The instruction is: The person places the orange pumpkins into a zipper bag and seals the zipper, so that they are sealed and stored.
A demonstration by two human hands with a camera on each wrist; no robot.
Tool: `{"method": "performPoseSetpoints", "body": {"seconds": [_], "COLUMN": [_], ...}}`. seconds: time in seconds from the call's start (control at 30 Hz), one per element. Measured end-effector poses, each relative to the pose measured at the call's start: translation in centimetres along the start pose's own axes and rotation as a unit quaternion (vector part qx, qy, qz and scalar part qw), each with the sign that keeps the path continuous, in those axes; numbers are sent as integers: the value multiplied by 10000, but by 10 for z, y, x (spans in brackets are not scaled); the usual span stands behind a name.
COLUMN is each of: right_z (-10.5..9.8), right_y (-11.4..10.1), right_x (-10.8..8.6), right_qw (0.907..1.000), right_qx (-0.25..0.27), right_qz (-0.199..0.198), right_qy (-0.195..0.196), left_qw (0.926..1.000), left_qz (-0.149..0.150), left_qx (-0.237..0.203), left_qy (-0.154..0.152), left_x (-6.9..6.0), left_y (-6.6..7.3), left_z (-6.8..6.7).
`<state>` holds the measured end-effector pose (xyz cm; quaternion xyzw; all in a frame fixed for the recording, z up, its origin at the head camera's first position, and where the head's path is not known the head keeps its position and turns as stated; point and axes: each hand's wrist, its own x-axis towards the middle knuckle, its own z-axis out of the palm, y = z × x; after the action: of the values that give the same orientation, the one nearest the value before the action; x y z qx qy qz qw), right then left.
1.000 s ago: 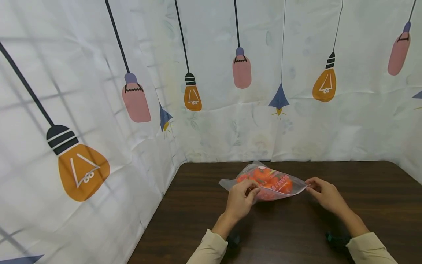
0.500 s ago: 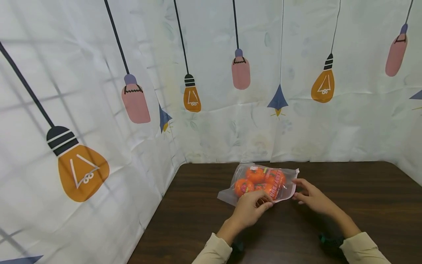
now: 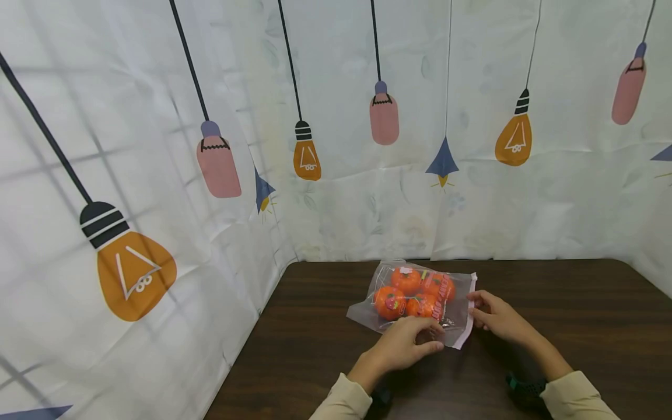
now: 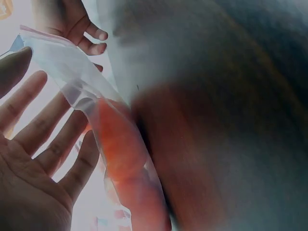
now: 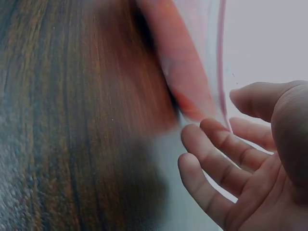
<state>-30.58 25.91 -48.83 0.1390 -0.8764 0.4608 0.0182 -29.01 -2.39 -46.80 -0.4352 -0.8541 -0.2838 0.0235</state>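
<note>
A clear plastic zip bag point(image 3: 362, 310) lies flat on the dark table, holding several round orange-red fruits point(image 3: 389, 302) whose kind I cannot tell for sure. Red print and a pink-edged strip show at its right end. My left hand point(image 3: 403, 345) is over the bag's near side, fingers relaxed and apart; in the left wrist view, its spread fingers are beside the bag point(image 4: 72, 62). My right hand point(image 3: 499, 317) is by the strip at the right end. In the right wrist view, its loose fingers point(image 5: 211, 159) are beside the bag's edge, thumb apart; contact is unclear.
The brown wood-grain table point(image 3: 577, 326) runs back to a white curtain point(image 3: 346, 221) printed with hanging lamps. Another stretch of curtain hangs along the left side. Dark bands are on both wrists.
Both hands have let go of the bag's zip edge. The bag has dropped flat, its strip now on the right. My left hand has moved right and nearer; my right hand has shifted slightly left.
</note>
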Motion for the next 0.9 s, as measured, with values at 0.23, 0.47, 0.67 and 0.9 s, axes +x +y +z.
{"method": "performPoseSetpoints", "body": {"seconds": [0.23,0.47,0.67,0.9], "right_z": [2,0,-4,-9], "right_y": [2,2,3,5], "right_x": [3,3,3,2], "right_qw": [10000,9997,9995,9994], "right_qx": [83,146,72,-4], "right_qz": [-25,-108,-147,0], "right_qy": [-31,-181,-275,-360], "left_qw": [9996,9994,9985,9994], "left_qz": [-15,-69,-107,-224], "left_qx": [275,285,433,29], "left_qy": [-109,-166,-321,-266], "left_x": [-1,0,0,-1], "left_y": [-3,-5,-6,-4], "left_z": [1,1,1,-4]}}
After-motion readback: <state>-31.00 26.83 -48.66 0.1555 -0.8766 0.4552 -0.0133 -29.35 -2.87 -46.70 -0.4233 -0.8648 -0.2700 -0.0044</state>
